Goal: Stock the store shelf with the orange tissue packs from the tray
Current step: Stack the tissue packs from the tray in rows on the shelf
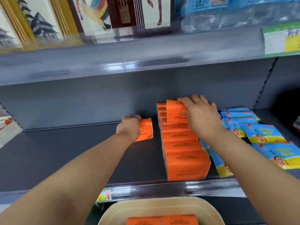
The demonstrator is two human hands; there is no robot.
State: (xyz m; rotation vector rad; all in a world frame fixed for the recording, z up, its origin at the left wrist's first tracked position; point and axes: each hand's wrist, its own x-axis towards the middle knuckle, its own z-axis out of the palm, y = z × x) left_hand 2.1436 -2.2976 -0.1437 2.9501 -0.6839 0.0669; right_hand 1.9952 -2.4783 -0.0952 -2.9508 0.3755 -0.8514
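A row of several orange tissue packs [185,151] runs front to back on the dark grey shelf [73,151]. My right hand [199,114] grips an orange pack [174,109] on top of the stack at the row's far end. My left hand [129,127] holds another single orange pack [146,129] down on the shelf floor, left of the row and apart from it. Below the shelf edge, a beige tray [138,208] holds two more orange packs [162,220].
Blue and yellow packets [263,135] lie right of the orange row, touching it. A white and orange box [8,127] sits at the far left. The shelf above [129,62] overhangs, with framed pictures [40,21] on it.
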